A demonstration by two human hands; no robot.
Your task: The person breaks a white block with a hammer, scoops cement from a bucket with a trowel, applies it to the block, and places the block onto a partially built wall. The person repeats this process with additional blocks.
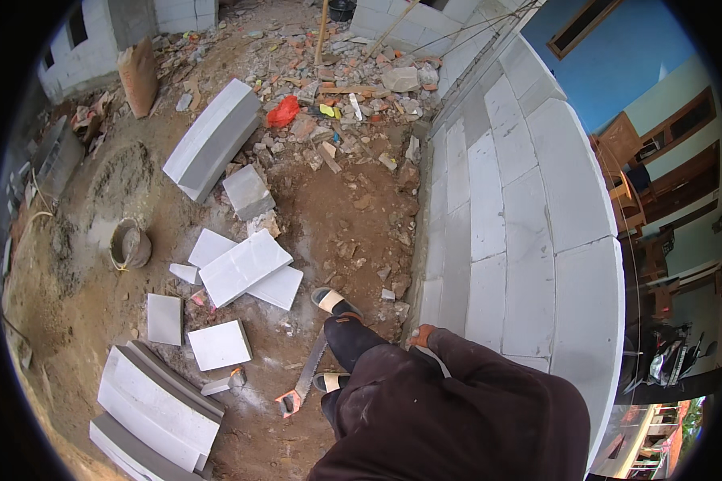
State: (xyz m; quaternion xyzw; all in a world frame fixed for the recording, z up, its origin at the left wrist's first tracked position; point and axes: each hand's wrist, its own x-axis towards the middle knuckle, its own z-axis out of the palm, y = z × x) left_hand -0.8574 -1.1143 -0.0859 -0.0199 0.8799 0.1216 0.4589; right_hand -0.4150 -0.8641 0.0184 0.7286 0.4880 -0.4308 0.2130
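Observation:
My right hand (421, 337) is at the foot of the pale block wall (521, 280), its fingers curled round something I cannot make out, mostly hidden by my dark sleeve. My left hand is out of sight. By my sandalled feet lies a handsaw (311, 369) with an orange handle. Left of it, a tool with a pale flat blade (219, 386) rests on the dirt. Loose pale blocks (245, 268) are scattered to the left, some overlapping, and more are stacked (152, 401) at the lower left.
A mortar bucket (132, 244) and a wet cement patch are at the left. A long block (208, 136), an upright sack (136, 76) and rubble (393, 80) with an orange plastic bag (282, 111) are farther ahead. Right, beyond the wall, stand a house and a motorbike (670, 357).

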